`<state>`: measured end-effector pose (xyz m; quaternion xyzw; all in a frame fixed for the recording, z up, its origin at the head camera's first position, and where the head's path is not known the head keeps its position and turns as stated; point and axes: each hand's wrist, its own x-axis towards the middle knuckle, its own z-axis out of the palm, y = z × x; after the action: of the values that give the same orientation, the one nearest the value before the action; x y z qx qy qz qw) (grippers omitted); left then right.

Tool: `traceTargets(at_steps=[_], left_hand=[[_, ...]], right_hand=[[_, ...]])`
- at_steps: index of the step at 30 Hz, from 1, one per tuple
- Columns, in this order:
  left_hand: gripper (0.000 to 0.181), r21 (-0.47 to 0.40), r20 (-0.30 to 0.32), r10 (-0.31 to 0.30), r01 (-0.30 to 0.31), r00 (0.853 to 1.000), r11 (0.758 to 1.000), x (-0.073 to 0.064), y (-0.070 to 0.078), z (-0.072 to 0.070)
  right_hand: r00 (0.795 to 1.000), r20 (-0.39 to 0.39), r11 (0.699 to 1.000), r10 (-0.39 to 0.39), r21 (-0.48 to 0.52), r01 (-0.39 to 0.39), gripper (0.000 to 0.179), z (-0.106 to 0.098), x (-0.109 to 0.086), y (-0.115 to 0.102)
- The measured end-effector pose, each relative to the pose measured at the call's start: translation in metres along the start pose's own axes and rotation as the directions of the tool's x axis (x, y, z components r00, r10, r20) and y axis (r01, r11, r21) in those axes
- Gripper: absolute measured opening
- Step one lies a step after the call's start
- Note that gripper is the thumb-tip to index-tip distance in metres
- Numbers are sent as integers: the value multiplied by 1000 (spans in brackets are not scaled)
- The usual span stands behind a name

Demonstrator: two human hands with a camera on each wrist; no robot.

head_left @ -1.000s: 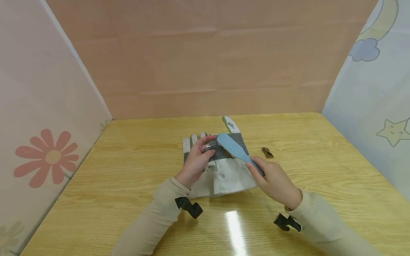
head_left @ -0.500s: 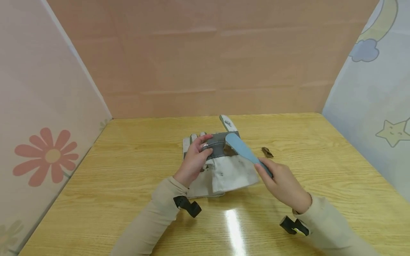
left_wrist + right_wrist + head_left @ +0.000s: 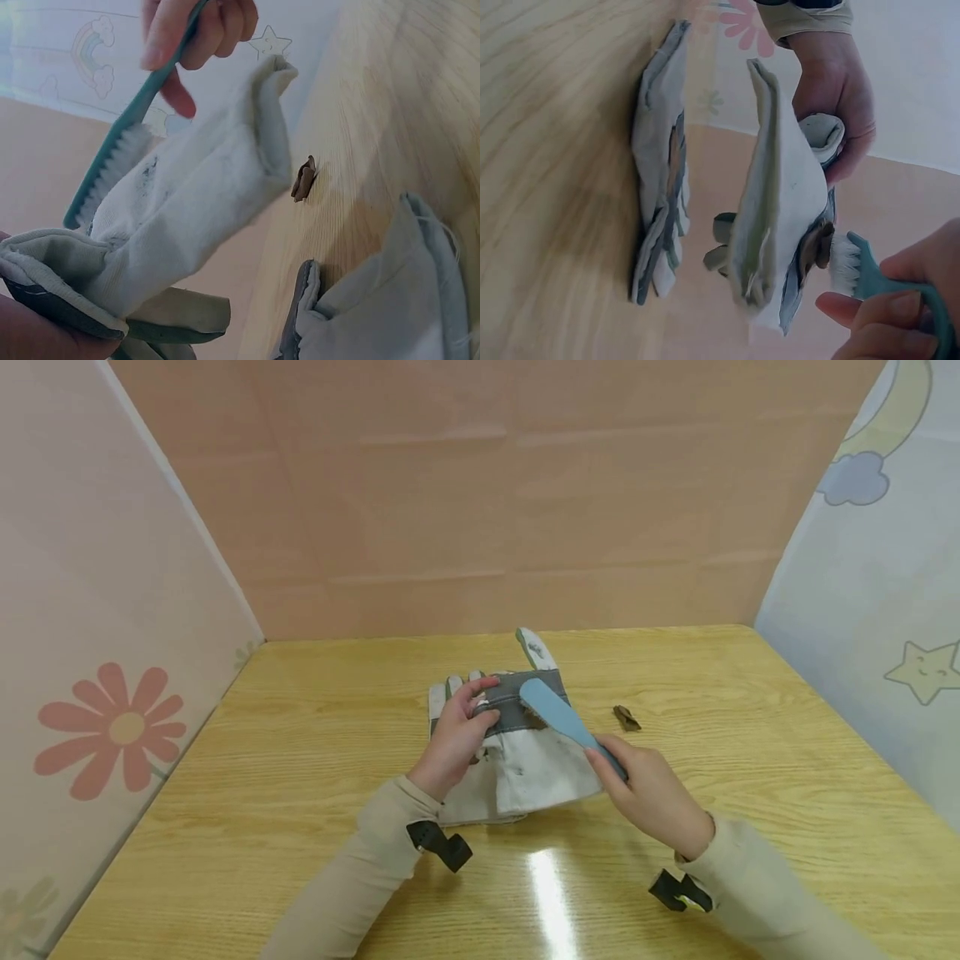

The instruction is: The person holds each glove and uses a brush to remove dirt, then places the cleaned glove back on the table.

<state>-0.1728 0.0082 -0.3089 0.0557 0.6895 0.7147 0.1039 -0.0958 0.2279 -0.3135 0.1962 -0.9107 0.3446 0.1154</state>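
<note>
My left hand (image 3: 453, 735) pinches a white work glove (image 3: 547, 768) with a grey band across its back, thumb and fingers at the folded side. The glove is raised off the table, its cuff hanging open toward me. In my right hand (image 3: 651, 785) is the handle of a blue brush (image 3: 555, 714). White bristles (image 3: 845, 264) show in the right wrist view, facing the grey band right beside a brown crumpled piece (image 3: 815, 247) on the glove. Dark smudges (image 3: 146, 176) mark the white cloth. A second glove (image 3: 390, 300) lies on the table below, partly hidden.
A small brown crumpled scrap, like a dry leaf (image 3: 626, 718), lies on the wooden table (image 3: 322, 760) to the right of the gloves. A plain orange-brown back wall (image 3: 480, 527) and printed side walls (image 3: 75, 527) enclose the table.
My right hand drew the brush to the right, baring the brown piece on the grey band, then moved it partway back left over it. The held glove shifted slightly; my left hand keeps its grip.
</note>
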Motion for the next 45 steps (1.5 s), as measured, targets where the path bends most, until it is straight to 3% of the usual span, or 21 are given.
traceTargets(at_steps=[8,13,19,28,32,37,45], left_hand=[[42,4,11,6,-6,1000,1000,-2,1,1],[41,25,3,-2,2,1000,1000,-1,0,3],[43,24,17,-9,8,1000,1000,-1,-1,4],[41,8,-40,14,-13,999,1000,4,1,1],[43,-22,-50,6,-7,999,1000,6,1,1],[43,-19,-40,6,-6,999,1000,7,1,2],[42,-1,-9,9,-9,1000,1000,3,0,6]], right_hand=[[1000,-25,1000,-8,-30,7,17,-7,-7,0],[998,-51,999,-38,-2,38,18,-10,-2,-6],[998,-29,998,-55,6,55,16,-4,6,-8],[1000,3,999,15,-33,-15,19,-3,-3,4],[1000,-27,999,0,-34,-1,18,-8,-5,6],[997,-62,999,-34,-3,34,19,-11,3,3],[998,-28,998,-62,-6,62,19,1,14,1]])
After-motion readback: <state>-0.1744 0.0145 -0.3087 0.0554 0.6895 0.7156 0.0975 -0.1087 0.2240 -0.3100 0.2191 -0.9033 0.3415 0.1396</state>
